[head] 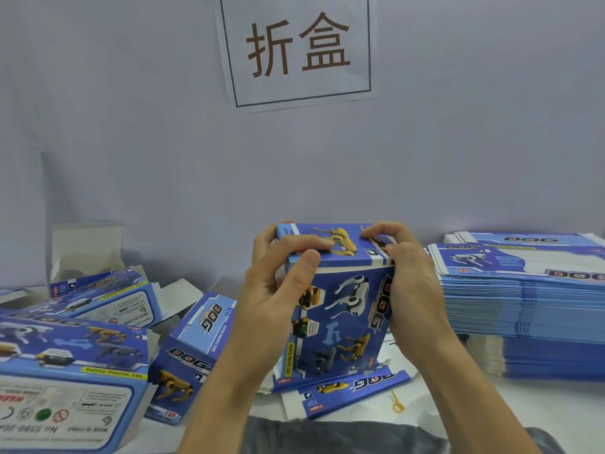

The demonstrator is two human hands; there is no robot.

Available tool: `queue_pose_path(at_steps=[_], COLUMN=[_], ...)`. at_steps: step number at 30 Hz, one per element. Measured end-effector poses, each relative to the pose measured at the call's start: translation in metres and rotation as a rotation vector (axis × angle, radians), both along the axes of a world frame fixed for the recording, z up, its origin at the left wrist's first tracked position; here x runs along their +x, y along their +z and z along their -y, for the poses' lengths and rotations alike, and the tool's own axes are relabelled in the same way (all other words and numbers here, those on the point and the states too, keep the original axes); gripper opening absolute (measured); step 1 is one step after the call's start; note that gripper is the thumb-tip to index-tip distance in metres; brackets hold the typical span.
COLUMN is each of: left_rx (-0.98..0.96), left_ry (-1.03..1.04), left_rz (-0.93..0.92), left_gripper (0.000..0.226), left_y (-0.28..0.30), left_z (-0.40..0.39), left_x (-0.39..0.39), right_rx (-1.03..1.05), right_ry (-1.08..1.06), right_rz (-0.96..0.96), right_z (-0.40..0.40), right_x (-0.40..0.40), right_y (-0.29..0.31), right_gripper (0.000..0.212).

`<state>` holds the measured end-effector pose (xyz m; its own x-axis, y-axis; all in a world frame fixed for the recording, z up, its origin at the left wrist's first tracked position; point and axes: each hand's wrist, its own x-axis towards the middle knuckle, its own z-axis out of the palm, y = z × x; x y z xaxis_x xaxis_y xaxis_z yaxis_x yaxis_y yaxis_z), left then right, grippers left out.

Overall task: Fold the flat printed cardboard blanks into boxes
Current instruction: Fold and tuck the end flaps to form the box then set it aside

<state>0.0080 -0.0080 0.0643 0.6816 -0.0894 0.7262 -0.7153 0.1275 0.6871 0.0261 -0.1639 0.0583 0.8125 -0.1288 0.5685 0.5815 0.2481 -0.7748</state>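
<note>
A blue printed cardboard box (343,309) with robot-dog pictures stands upright at the centre, its top flap folded over. My left hand (278,290) grips its upper left corner, thumb on the front face and fingers curled over the top. My right hand (409,283) grips the upper right corner, fingertips pressing the top flap. The box's lower flaps (353,391) are spread open on the table. A tall stack of flat blanks (530,306) lies at the right.
Several folded boxes (75,362) lie tumbled at the left, one (193,352) leaning beside my left forearm. An open white carton (85,250) stands behind them. A paper sign (298,47) hangs on the grey wall. A yellow rubber band (397,404) lies on the white table.
</note>
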Motion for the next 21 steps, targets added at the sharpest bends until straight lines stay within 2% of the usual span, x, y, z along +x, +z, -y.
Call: queue_pose_path(at_steps=[4,7,13,16,18,21], left_rx=[-0.029,0.003,-0.047,0.032,0.090,0.016], left_ry=[0.084,0.148,0.048,-0.007,0.000,-0.045], left_rz=[-0.003,0.023,0.011,0.060,0.088,0.038], left_gripper=[0.027,0.028,0.031,0.014,0.027,0.025], left_y=[-0.002,-0.004,-0.007,-0.009,-0.011,-0.009], left_z=[0.005,0.005,0.000,-0.004,-0.008,-0.014], left_x=[0.001,0.003,0.005,0.003,0.004,0.006], right_rx=[0.050,0.026,-0.001,0.030,0.050,0.054], right_ry=[0.111,0.118,0.083,0.127,0.180,0.266], right_rz=[0.017,0.021,0.027,0.038,0.054,0.082], right_z=[0.001,0.000,-0.003,-0.001,0.006,0.016], right_x=[0.000,-0.002,-0.003,-0.004,-0.005,-0.007], right_y=[-0.004,-0.005,-0.005,-0.005,-0.005,-0.003], right_gripper=[0.023,0.019,0.021,0.018,0.017,0.038])
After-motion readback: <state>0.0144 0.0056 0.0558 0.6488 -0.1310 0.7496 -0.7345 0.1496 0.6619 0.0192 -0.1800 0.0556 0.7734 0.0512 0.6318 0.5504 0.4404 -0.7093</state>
